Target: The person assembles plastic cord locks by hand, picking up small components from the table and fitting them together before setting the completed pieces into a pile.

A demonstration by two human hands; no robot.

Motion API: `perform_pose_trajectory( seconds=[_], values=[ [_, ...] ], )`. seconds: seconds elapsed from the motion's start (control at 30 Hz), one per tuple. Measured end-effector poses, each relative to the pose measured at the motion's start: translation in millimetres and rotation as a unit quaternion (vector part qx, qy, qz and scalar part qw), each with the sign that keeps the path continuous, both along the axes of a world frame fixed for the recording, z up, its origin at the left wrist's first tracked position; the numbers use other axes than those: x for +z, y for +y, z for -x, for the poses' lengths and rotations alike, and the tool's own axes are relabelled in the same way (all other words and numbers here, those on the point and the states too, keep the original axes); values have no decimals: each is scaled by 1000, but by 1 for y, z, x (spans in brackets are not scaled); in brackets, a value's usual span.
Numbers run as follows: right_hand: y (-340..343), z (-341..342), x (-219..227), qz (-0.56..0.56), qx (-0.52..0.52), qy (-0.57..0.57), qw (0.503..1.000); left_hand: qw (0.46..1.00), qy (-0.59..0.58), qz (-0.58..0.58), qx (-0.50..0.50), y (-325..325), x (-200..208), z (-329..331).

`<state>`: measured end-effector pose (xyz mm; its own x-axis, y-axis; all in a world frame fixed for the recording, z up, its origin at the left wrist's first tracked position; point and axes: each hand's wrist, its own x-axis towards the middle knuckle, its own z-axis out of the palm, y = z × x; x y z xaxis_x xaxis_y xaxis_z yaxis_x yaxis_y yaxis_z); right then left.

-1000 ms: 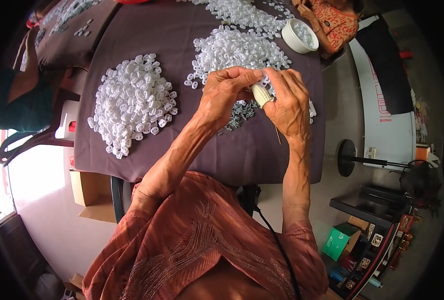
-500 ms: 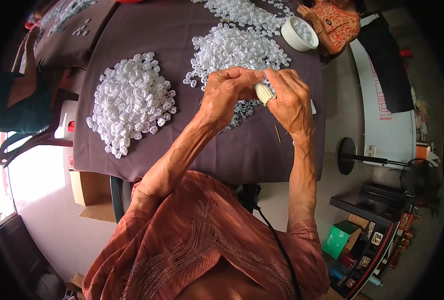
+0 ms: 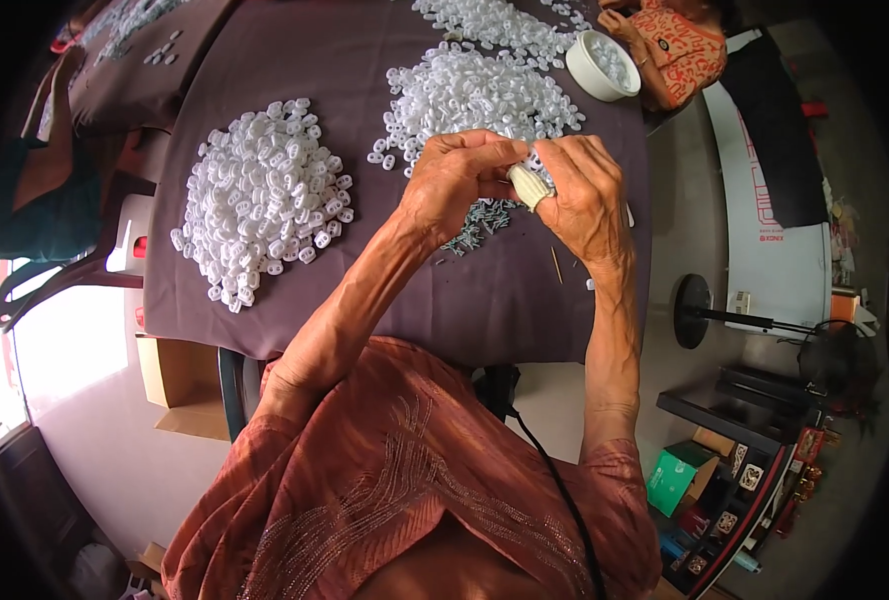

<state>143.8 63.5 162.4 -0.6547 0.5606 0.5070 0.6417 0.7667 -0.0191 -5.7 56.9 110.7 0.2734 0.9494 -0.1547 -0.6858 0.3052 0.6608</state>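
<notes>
My left hand (image 3: 453, 182) and my right hand (image 3: 587, 195) meet over the table, thumbs and fingers pinched together. What lies between the fingertips is too small and too covered to make out. A cream ribbed sleeve (image 3: 531, 188) sits at my right thumb, seemingly worn around it. Just beyond the hands spreads a heap of small white oval plastic pieces with two holes (image 3: 475, 95). Below my fingers lies a scatter of tiny grey-green bits (image 3: 480, 226), partly hidden by my left hand. A larger pile of the white pieces (image 3: 263, 195) rests to the left.
A dark cloth covers the table (image 3: 405, 310). A thin wooden stick (image 3: 557, 266) and a stray white piece (image 3: 591, 284) lie near my right wrist. At the far right, a co-worker's arm (image 3: 647, 68) is beside a white bowl (image 3: 587, 72) of pieces. Another person sits at left.
Both hands stay pinched together in nearly the same spot, with the right hand turned slightly. The whole view has shifted a little.
</notes>
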Motion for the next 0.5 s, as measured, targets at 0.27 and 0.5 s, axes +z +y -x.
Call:
perform_pose_trajectory(
  seconds=[0.27, 0.5],
  values=[
    [6, -2, -5, -12, 27, 8, 1000, 1000, -13, 0, 4, 0, 0, -2],
    [9, -6, -10, -11, 46, 21, 999, 1000, -5, 2, 7, -1, -3, -4]
  ],
)
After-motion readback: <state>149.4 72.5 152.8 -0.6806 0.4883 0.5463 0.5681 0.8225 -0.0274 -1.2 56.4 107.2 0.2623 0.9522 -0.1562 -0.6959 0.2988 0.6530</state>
